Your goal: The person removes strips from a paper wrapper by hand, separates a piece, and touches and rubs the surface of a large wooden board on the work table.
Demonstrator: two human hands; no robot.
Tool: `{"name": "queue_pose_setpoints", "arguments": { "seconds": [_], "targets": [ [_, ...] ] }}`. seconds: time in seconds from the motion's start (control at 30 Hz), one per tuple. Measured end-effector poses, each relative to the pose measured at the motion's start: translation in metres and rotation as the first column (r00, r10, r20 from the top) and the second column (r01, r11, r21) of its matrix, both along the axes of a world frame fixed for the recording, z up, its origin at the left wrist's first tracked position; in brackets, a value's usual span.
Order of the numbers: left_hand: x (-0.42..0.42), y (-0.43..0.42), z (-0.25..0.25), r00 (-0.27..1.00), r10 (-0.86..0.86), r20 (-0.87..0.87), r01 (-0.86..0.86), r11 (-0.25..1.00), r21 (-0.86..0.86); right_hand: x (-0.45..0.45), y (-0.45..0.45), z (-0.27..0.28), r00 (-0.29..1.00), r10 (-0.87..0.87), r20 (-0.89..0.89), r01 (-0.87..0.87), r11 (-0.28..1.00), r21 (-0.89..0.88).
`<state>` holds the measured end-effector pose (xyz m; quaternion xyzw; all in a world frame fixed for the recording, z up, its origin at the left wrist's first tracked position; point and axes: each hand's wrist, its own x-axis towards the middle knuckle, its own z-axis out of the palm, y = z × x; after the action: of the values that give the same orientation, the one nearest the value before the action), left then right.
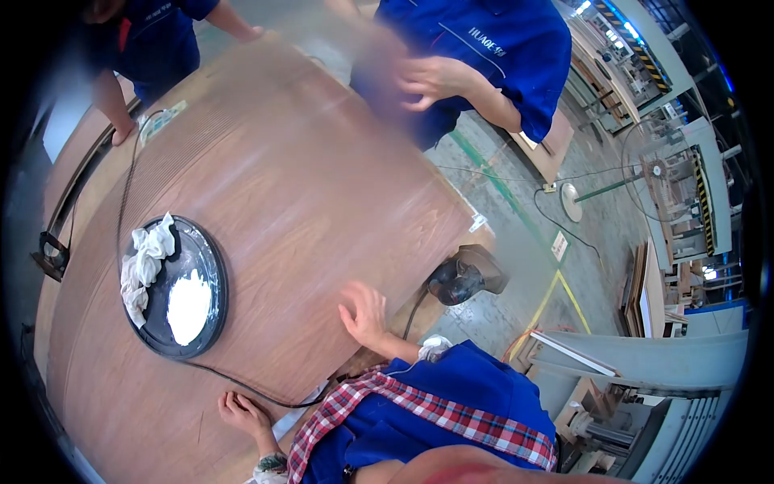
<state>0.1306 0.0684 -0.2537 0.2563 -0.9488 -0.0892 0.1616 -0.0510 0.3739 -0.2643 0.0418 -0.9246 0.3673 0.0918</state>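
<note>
My left hand [242, 413] rests near the front edge of a large brown wood panel [298, 218], fingers loosely bent and nothing seen in them. Over the same panel, farther right, is my right hand [365, 313], its fingers apart and holding nothing. A round black tray [221, 300] lies on the panel, beyond my left hand. In it are a patch of white material [189, 308] and a crumpled white cloth [149, 256] that hangs over its rim. A black cord [242, 385] runs past my left hand.
A dark corded power tool [455, 281] sits at the panel's right edge; another dark tool [53, 255] is at the left. Two people in blue stand across the panel, one hand [125, 131] touching its edge. A fan [657, 171] stands on the floor at right.
</note>
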Motion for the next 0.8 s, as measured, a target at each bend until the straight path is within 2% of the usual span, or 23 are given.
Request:
{"name": "queue_pose_setpoints", "arguments": {
  "seconds": [0.33,0.53,0.6,0.8],
  "targets": [
    [-0.007,0.002,0.000,0.999,-0.025,-0.038,0.024,0.999,-0.025,-0.003,-0.002,0.000,1.000,-0.007,0.006,0.007,0.999,0.038],
    [-0.020,0.004,0.010,0.999,-0.007,-0.053,0.011,0.997,0.082,-0.005,-0.007,-0.014,0.999,-0.030,0.017,0.029,0.998,0.051],
    [-0.015,-0.005,-0.002,0.997,-0.013,-0.073,0.017,0.999,0.049,-0.001,-0.008,-0.022,0.999,-0.033,0.004,0.033,0.998,0.051],
    [-0.040,-0.002,-0.018,0.993,-0.097,-0.073,0.104,0.991,0.090,0.009,0.005,-0.038,0.992,-0.124,0.029,0.121,0.988,0.096]
  ]
}}
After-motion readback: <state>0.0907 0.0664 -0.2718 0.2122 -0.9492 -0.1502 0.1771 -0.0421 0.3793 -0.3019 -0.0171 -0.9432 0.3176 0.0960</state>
